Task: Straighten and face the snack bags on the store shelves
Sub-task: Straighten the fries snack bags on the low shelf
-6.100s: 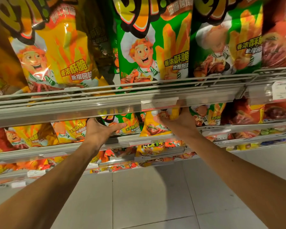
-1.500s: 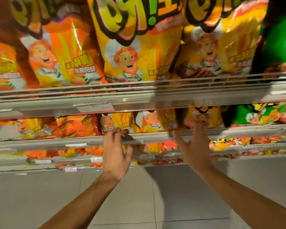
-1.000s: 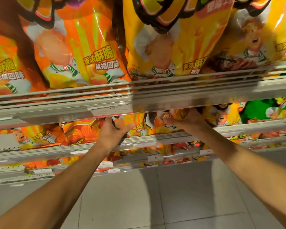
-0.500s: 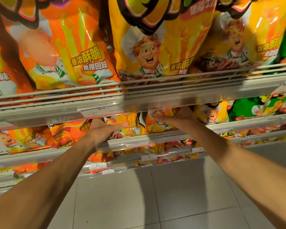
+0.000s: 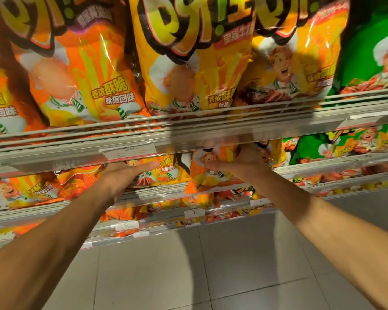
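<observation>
Orange and yellow foil snack bags fill the second shelf, just under the price rail of the shelf above. Both arms reach in beneath that rail. The left hand lies against the orange bag directly below the rail's price tag, thumb laid across its front; the other fingers are hidden behind the rail, so the grip cannot be confirmed as clenched. The right hand has a grasping grip on the yellow-orange bag to the right of that tag, thumb over the chef print, fingers curled round the upper edge. This bag leans forward over the shelf lip.

Judgement: the step in hand is squaring these two bags. Recommended: hold by the top seam, not the crushable middle; seat the base behind the shelf lip, turn the printed face outward, set it upright and flush with its neighbour. Risk: the low rail may snag the bag tops.
</observation>
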Demonstrator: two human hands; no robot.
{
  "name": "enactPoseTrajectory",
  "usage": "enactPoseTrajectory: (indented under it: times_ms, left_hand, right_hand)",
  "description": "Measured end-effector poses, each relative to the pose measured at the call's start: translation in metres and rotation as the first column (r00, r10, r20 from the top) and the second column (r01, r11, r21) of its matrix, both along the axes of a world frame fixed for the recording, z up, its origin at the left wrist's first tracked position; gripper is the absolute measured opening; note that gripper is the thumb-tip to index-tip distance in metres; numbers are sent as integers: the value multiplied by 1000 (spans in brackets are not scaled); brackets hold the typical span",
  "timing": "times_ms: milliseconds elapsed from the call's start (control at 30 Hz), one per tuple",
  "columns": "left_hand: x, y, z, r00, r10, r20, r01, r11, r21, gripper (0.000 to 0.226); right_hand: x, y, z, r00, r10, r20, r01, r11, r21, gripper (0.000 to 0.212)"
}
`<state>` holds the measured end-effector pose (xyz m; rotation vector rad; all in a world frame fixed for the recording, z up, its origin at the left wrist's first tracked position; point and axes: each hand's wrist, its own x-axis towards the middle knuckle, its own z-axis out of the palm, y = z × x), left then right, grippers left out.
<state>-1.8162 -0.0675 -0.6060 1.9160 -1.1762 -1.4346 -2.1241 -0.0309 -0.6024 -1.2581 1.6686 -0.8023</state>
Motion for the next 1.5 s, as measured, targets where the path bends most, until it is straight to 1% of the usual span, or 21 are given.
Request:
enactPoseTrajectory:
  times_ms: [67, 100, 133, 167, 233, 300, 400, 500, 533, 600, 700, 800, 900, 1000, 1100, 1167, 1233, 1267, 1333, 1433, 1500]
  left_hand:
    - [-7, 4, 2, 1000, -14, 10, 14, 999, -30, 54]
    - [-12, 7, 2, 1000, -19, 6, 19, 998, -54, 52]
    - [-17, 11, 2, 1000, -26, -6, 25, 996, -81, 51]
    - [-23, 14, 1, 999, -37, -20, 34, 994, -108, 53]
    - [-35, 22, 1, 1000, -24, -14, 22, 991, -134, 65]
    - [-49, 30, 2, 1000, 3, -27, -8, 984, -176, 62]
    - [-67, 43, 5, 997, -37, -68, 22, 978, -206, 54]
    - [-86, 60, 5, 991, -107, -85, 89, 977, -196, 52]
    - [-93, 64, 5, 989, -123, -82, 105, 974, -200, 52]
    - [-107, 69, 6, 987, -136, -81, 117, 972, -204, 58]
    - [-124, 67, 10, 992, -109, -63, 90, 964, -250, 64]
    - [-140, 54, 13, 1000, -28, -13, 23, 956, -292, 62]
    - [-155, 40, 7, 999, 34, -20, -39, 959, -280, 71]
    - [-170, 32, -4, 997, 68, 43, -53, 953, -297, 71]
    - [-182, 25, -13, 997, 78, 27, -68, 959, -275, 75]
    - [-187, 20, -18, 998, 58, 33, -48, 965, -257, 69]
    - [-190, 15, -22, 999, 39, 5, -37, 973, -227, 54]
    - [-190, 13, -24, 999, 25, -23, -29, 978, -207, 49]
    - [-191, 11, -28, 999, -11, -50, 1, 982, -188, 47]
    - [-193, 11, -34, 999, -42, -32, 35, 980, -194, 52]
    - [-194, 10, -37, 999, -37, 4, 37, 975, -218, 52]
  right_hand:
    - [-6, 12, -1, 999, 24, 26, -25, 999, 32, 38]
    - [-9, 19, -2, 999, 31, 35, -32, 999, 37, 34]
    - [-12, 27, -4, 998, 38, 43, -40, 999, 36, 38]
    - [-15, 35, -4, 998, 39, 56, -41, 999, 35, 47]
    - [-22, 53, -5, 995, 17, 101, -22, 999, 49, 65]
    - [-32, 72, -9, 990, 0, 139, -7, 999, 53, 69]
    - [-48, 99, -14, 990, -44, 136, 37, 998, 53, 67]
    - [-66, 118, -20, 987, -106, 124, 97, 992, 76, 80]
    - [-72, 123, -21, 986, -125, 112, 116, 990, 84, 81]
    - [-82, 133, -21, 985, -148, 92, 139, 986, 96, 75]
    - [-97, 147, -24, 980, -170, 107, 159, 982, 99, 68]
    - [-109, 159, -30, 973, -198, 116, 181, 973, 144, 80]
    - [-121, 167, -39, 963, -246, 108, 224, 957, 181, 95]
    - [-130, 173, -46, 959, -256, 122, 226, 949, 218, 97]
    - [-143, 182, -51, 956, -258, 140, 214, 939, 270, 94]
    - [-149, 186, -52, 953, -272, 132, 225, 930, 291, 93]
    - [-153, 188, -53, 955, -282, 96, 243, 924, 294, 92]
    - [-154, 189, -53, 958, -277, 77, 244, 925, 290, 92]
    - [-153, 188, -54, 966, -247, 74, 218, 935, 281, 93]
    - [-149, 183, -52, 971, -212, 113, 176, 948, 265, 98]
    - [-145, 179, -49, 975, -189, 119, 156, 958, 243, 97]
